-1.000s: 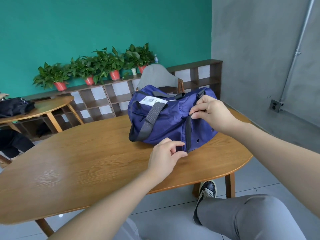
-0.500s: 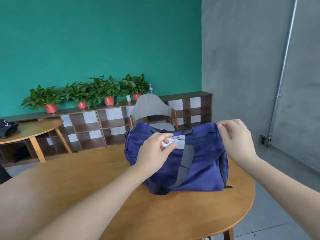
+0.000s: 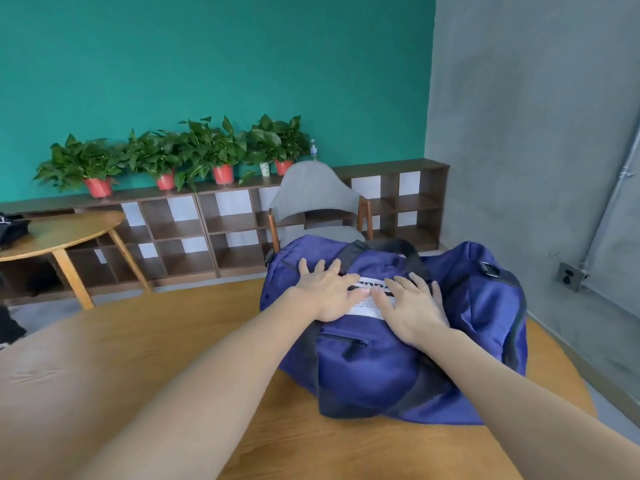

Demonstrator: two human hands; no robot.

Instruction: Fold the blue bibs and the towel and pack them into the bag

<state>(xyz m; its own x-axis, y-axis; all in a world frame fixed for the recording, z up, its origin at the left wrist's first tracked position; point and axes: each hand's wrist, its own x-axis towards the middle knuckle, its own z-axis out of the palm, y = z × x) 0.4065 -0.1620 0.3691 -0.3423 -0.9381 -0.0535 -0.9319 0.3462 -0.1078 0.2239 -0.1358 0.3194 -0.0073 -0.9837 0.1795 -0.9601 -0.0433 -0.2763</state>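
Both hands moved onto bag [image 3: 381,368] top, L hand [image 3: 329,296] & R hand [image 3: 412,306] flat

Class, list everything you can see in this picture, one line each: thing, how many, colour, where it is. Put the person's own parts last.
bag: one, dark blue with black straps, on the near table
white label: one, on top of the bag, partly under the hands
near table: one, light wood, under the bag
second table: one, light wood, far left
dark item: one, black, on the second table
chair: one, grey, behind the bag
shelf unit: brown, along the green wall
potted plants: four, green in red pots, on the shelf unit
left hand: flat on the bag
right hand: flat on the bag
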